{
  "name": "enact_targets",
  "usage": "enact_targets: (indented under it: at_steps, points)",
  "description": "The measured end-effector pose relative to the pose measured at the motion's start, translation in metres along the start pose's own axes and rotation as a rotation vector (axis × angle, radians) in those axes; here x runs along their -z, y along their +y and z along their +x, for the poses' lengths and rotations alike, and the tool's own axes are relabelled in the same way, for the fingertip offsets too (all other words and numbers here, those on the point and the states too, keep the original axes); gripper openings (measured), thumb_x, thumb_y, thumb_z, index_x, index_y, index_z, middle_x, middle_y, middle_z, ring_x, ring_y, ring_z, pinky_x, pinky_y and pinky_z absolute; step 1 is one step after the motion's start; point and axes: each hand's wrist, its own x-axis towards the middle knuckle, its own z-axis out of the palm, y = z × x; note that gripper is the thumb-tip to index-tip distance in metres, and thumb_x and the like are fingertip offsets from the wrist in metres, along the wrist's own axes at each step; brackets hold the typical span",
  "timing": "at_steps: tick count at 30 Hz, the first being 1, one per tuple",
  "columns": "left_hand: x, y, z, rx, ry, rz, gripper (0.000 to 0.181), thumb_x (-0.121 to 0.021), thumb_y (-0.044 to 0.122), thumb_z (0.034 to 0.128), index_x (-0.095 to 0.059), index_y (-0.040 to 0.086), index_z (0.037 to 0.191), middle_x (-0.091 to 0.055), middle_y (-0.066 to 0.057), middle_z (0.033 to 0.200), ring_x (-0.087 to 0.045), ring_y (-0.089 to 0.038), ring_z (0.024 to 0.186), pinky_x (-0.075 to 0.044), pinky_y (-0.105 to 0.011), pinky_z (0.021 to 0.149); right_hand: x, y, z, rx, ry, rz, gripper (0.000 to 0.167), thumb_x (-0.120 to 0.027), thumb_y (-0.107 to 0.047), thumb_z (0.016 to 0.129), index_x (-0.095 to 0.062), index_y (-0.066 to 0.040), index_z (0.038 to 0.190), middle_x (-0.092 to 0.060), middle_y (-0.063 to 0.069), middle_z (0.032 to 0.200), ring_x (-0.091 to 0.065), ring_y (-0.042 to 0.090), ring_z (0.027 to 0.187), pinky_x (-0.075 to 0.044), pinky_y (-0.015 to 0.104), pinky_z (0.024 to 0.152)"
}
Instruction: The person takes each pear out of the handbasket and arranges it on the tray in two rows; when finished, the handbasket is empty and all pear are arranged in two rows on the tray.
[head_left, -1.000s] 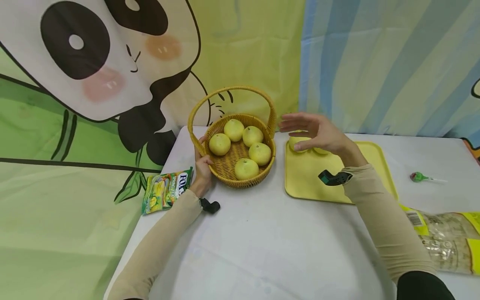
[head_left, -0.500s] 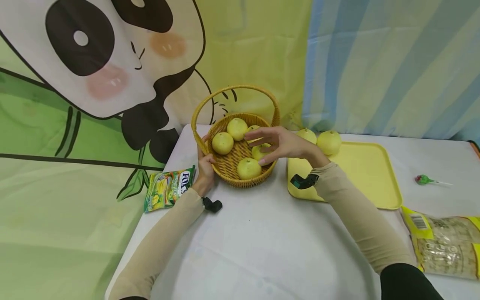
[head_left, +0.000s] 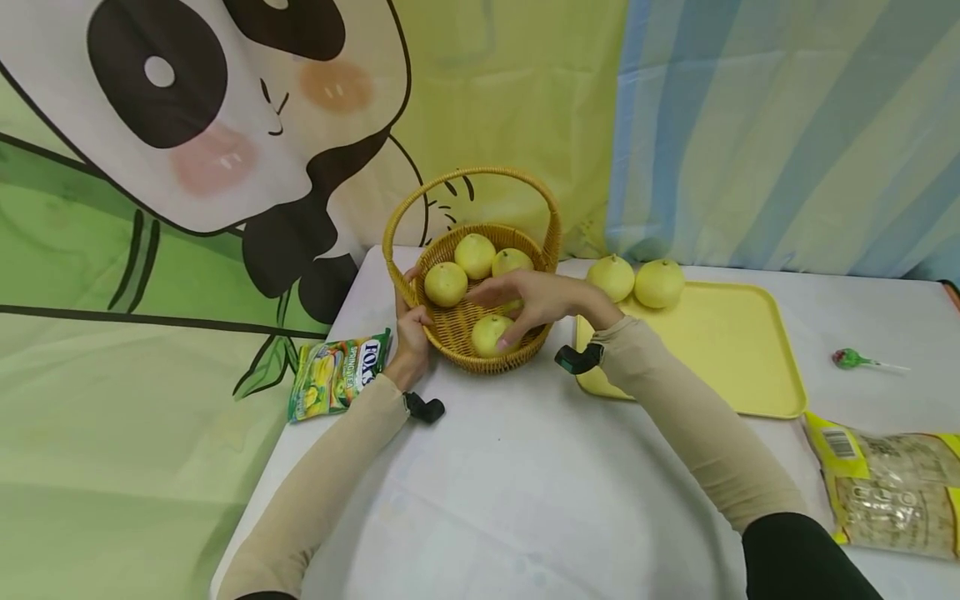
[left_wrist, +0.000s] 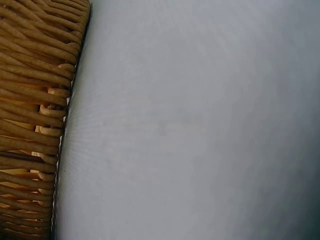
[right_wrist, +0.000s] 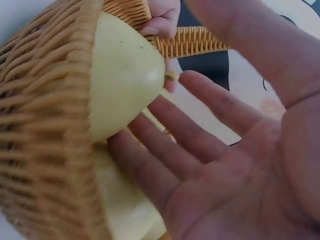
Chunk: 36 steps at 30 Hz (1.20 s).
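A wicker basket (head_left: 457, 360) with a tall arched handle stands at the table's back and holds several pale yellow pears. My left hand (head_left: 411, 337) grips its left rim, thumb on the outside. Inside the basket's right half is my right hand (head_left: 536, 298), fingers spread and holding nothing. Its thumb overlaps the nearest pear (head_left: 486, 335), and another pear beneath the palm is mostly hidden. The right wrist view shows the stemmed pear (right_wrist: 125, 77) close to the fingertips; whether they touch is hard to tell. Only the basket's woven side (left_wrist: 30, 100) appears in the left wrist view.
Right of the basket lies a yellow tray (head_left: 735, 350), with two pears (head_left: 660, 284) at its far left corner. A green candy bag (head_left: 337, 377) lies left, a lollipop (head_left: 851, 359) far right, and a clear-and-yellow package (head_left: 885, 487) at the right edge.
My right hand has moved left from over the tray into the basket and lowered toward the nearest pear. The left hand has kept its grip on the basket rim.
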Motion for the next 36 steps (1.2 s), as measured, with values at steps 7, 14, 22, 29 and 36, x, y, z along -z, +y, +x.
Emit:
enact_targets:
  at_steps: [7, 14, 22, 29, 36]
  points:
    - [0.001, -0.001, 0.001, 0.004, -0.003, -0.01, 0.091, -0.036, -0.006, 0.0719, -0.041, 0.021, 0.158, -0.035, 0.001, 0.166, -0.037, -0.014, 0.143, -0.03, -0.032, 0.11, -0.001, -0.01, 0.012, -0.112, -0.084, -0.008, 0.084, -0.087, -0.01, 0.086, -0.046, -0.007, 0.16, -0.045, 0.012, 0.166, -0.038, 0.035, 0.156, -0.03, 0.051, 0.127]
    - [0.002, -0.004, 0.002, -0.011, -0.001, -0.016, 0.092, -0.038, -0.007, 0.0692, -0.044, 0.022, 0.156, -0.037, 0.002, 0.163, -0.037, -0.015, 0.139, -0.031, -0.034, 0.108, -0.004, -0.012, 0.025, -0.155, -0.133, -0.024, 0.086, -0.081, 0.004, 0.083, -0.045, -0.007, 0.16, -0.045, 0.014, 0.166, -0.039, 0.03, 0.156, -0.029, 0.048, 0.127]
    - [0.001, -0.001, 0.001, -0.011, -0.002, 0.03, 0.091, -0.039, -0.004, 0.0696, -0.042, 0.021, 0.157, -0.035, 0.005, 0.165, -0.034, -0.014, 0.146, -0.028, -0.032, 0.115, -0.01, -0.01, 0.044, -0.183, -0.194, -0.019, 0.088, -0.075, 0.015, 0.08, -0.046, -0.007, 0.16, -0.047, 0.016, 0.164, -0.042, 0.031, 0.153, -0.041, 0.044, 0.12]
    - [-0.002, 0.0, 0.001, -0.019, 0.002, 0.024, 0.093, -0.038, -0.004, 0.068, -0.042, 0.02, 0.158, -0.037, 0.004, 0.165, -0.035, -0.013, 0.147, -0.027, -0.034, 0.118, -0.014, -0.007, 0.055, -0.205, -0.164, -0.06, 0.073, -0.081, -0.001, 0.087, -0.053, -0.005, 0.154, -0.053, 0.014, 0.16, -0.046, 0.027, 0.149, -0.039, 0.042, 0.121]
    - [0.0, -0.002, 0.002, -0.015, -0.001, 0.021, 0.093, -0.037, -0.006, 0.0698, -0.042, 0.023, 0.158, -0.036, 0.008, 0.165, -0.034, -0.013, 0.15, -0.027, -0.034, 0.12, -0.021, -0.006, 0.058, -0.238, -0.141, -0.015, 0.064, -0.082, -0.004, 0.088, -0.058, -0.002, 0.148, -0.056, 0.012, 0.155, -0.05, 0.022, 0.141, -0.041, 0.039, 0.119]
